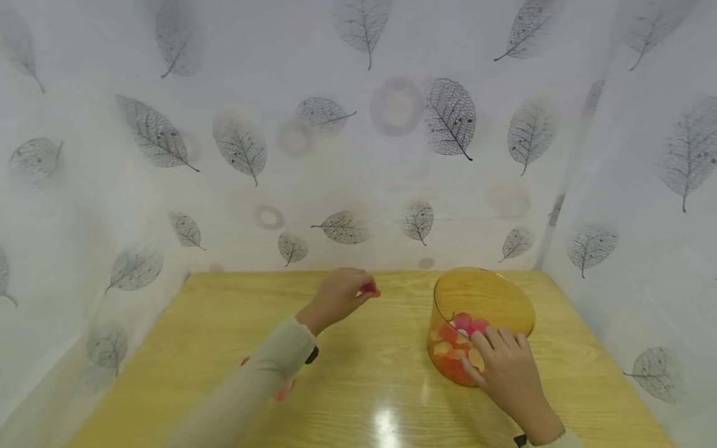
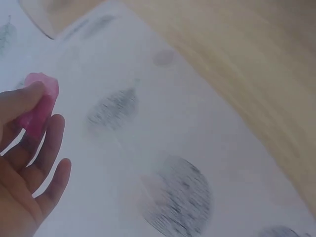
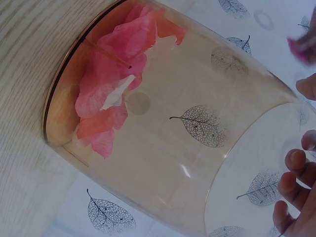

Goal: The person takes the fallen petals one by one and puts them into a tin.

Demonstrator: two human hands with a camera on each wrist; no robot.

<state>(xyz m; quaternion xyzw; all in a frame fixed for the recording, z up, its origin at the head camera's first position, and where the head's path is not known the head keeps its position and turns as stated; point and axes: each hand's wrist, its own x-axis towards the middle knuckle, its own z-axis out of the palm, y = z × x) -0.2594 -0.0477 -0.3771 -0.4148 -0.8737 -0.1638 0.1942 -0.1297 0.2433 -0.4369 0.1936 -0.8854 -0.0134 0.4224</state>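
Note:
My left hand is raised over the middle of the table near its far edge. Between thumb and fingers it pinches a pink petal, the other fingers loosely bent. A clear amber glass vase stands at the right with a wide, slanted mouth. Pink, orange and white petals lie heaped at its bottom, with a thin dark-tipped stem among them. My right hand is at the near side of the vase, its fingers loosely spread by the rim and holding nothing.
Pink petals lie on the light wooden table, partly hidden under my left forearm. A white covering printed with grey leaves rises behind the table and on both sides.

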